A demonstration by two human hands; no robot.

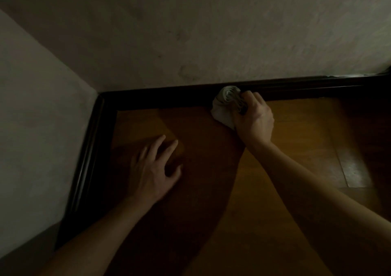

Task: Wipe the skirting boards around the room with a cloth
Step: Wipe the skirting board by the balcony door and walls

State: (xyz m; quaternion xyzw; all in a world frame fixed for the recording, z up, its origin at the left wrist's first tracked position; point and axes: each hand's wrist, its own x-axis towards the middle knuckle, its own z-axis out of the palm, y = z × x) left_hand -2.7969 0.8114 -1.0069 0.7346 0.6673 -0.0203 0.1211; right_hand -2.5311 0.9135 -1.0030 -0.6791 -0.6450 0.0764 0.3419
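Nearest the camera, the left forearm (95, 239) and the right forearm (313, 193) enter from the lower edge, well apart, both bare; light is poor throughout. Beneath them lies a wooden floor (264, 212), orange-brown, with a broad dark shadow (190, 191) across its left part and a pale glossy patch (353, 170) toward the right.

The left hand (152, 170) is over the floor near the corner, palm down, fingers straight and spread, holding nothing; whether it bears on the boards cannot be told.

Further on, the right hand (255, 120) has its fingers curled tightly round a pale cloth (225, 104); the cloth is bunched into a wad, its upper end against the skirting board (169, 99), its lower end at or just above the floor; which of the two cannot be told.

The skirting board is dark, almost black, and runs along the foot of the far wall (211, 32); at the corner on the left it meets a side skirting board (88, 148), which runs back toward the camera beneath the left wall (38, 106). Both walls are pale and rough-textured; the far wall carries faint darker marks above the cloth. The two hands are well apart; the left is nearer the corner, the right at the far board.
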